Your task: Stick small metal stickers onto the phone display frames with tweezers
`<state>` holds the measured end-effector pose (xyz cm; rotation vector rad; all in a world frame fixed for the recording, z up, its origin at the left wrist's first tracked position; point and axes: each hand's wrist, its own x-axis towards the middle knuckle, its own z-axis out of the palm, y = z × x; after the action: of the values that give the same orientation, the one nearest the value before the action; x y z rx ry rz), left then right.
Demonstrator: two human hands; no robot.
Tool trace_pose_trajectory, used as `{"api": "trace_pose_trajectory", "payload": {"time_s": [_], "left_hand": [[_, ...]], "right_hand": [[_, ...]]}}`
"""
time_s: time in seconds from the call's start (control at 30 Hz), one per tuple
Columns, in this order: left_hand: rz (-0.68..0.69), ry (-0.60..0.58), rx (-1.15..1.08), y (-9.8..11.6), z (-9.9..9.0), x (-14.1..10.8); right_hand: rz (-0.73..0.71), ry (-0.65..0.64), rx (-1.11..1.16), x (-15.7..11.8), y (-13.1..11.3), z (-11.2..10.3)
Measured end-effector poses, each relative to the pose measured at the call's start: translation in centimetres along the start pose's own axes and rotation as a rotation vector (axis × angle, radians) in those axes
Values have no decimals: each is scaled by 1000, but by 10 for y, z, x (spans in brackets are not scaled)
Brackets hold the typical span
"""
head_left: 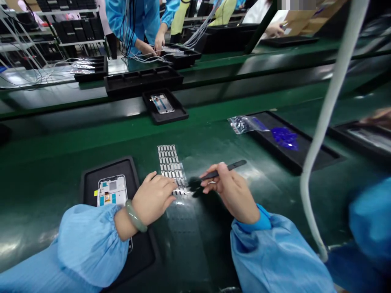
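A clear sheet with rows of small metal pieces (169, 160) lies on the green table. My left hand (155, 193) rests at its lower left edge, palm down; its fingers are bent over the sheet and whatever is under them is hidden. Between the fingers of my right hand (227, 187) is a dark pen-like tool (235, 165), just right of the sheet; the tool's lower end is blurred. Partly under my left sleeve, a phone frame (112, 189) with blue and yellow tabs lies in a black tray (131, 169).
Farther back, a small black tray (169, 118) holds another phone frame (163, 103). Rightward, a black tray (299, 156) holds blue pieces (285, 137) and a clear bag (244, 124). A white cable (317, 138) hangs at right. A person's hands (152, 45) work across the table.
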<state>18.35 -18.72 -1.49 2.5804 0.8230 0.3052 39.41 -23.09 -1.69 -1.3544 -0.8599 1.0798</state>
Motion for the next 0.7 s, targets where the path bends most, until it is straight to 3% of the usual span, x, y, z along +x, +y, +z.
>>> {"api": "trace_pose_trajectory", "payload": {"time_s": [0.17, 0.37, 0.7], "left_hand": [[8, -5, 138, 5, 1, 4], [-14, -2, 239, 10, 7, 9], [-29, 14, 258, 11, 7, 8]], "right_hand": [[104, 37, -117, -9, 4, 10], [90, 93, -208, -12, 12, 12], [144, 149, -147, -10, 10, 13]]}}
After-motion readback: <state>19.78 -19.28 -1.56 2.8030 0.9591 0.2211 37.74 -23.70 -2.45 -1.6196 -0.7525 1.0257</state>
